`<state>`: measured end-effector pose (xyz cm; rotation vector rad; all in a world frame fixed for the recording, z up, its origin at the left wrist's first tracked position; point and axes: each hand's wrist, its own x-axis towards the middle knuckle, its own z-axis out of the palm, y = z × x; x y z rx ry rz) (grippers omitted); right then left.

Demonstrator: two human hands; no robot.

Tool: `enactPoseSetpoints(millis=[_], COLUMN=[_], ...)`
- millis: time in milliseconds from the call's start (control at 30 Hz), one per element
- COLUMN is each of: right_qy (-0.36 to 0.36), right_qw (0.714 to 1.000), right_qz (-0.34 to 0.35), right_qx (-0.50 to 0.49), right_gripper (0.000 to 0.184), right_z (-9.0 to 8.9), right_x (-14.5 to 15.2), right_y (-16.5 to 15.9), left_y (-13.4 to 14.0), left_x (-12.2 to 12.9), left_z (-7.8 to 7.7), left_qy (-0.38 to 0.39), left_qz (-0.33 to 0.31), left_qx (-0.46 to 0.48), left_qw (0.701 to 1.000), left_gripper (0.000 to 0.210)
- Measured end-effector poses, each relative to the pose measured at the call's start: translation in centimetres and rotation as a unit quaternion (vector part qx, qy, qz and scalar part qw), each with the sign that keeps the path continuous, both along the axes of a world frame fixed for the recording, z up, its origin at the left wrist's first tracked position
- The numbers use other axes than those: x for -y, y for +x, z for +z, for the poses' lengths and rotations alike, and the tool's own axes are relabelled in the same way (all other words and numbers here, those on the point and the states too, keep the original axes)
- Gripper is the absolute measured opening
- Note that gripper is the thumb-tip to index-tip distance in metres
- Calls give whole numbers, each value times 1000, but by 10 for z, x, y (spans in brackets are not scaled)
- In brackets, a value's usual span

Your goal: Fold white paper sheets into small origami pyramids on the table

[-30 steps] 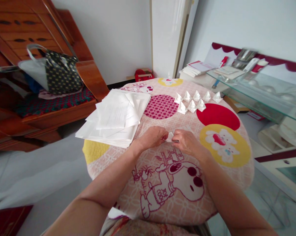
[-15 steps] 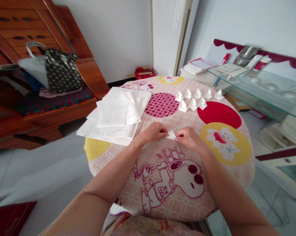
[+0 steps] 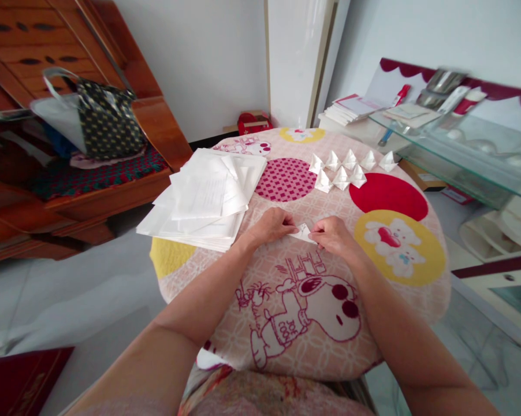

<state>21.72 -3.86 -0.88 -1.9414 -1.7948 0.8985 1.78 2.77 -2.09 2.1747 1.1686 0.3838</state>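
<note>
Between my two hands is a small folded piece of white paper [image 3: 302,232], with a pointed top edge and a flat lower edge. My left hand [image 3: 274,226] pinches its left end, and my right hand [image 3: 331,233] pinches its right end. Both hands are low over the patterned tablecloth [image 3: 226,323]. Farther back to the right, several folded white paper boats [image 3: 341,178] stand in two rows. To the left of my hands lies a loose stack of white paper sheets [image 3: 200,193], some with faint print.
A glass shelf [image 3: 464,156] with metal bowls [image 3: 438,86] and a cup borders the table on the right. More papers [image 3: 351,108] lie at the back right. On the left stands a wooden bench [image 3: 143,124] with a dark patterned bag [image 3: 107,121] on it.
Both hands still pinch the folded paper, which now shows a longer flat lower edge between them. The whole view has shifted slightly; the paper boats and the stack have stayed in place.
</note>
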Motion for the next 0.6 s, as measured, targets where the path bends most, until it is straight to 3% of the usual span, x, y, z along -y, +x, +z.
enactPoseSetpoints(millis=[600], right_qy=[10], right_qw=[996], right_qz=[-13], right_qx=[89], right_gripper=[14], right_z=[9], right_x=[1], right_y=[-10], left_y=[2], left_x=[-4], left_z=[-1], left_qy=[-3], left_qz=[12], left_qx=[-9], left_qw=[1000], left_gripper=[17])
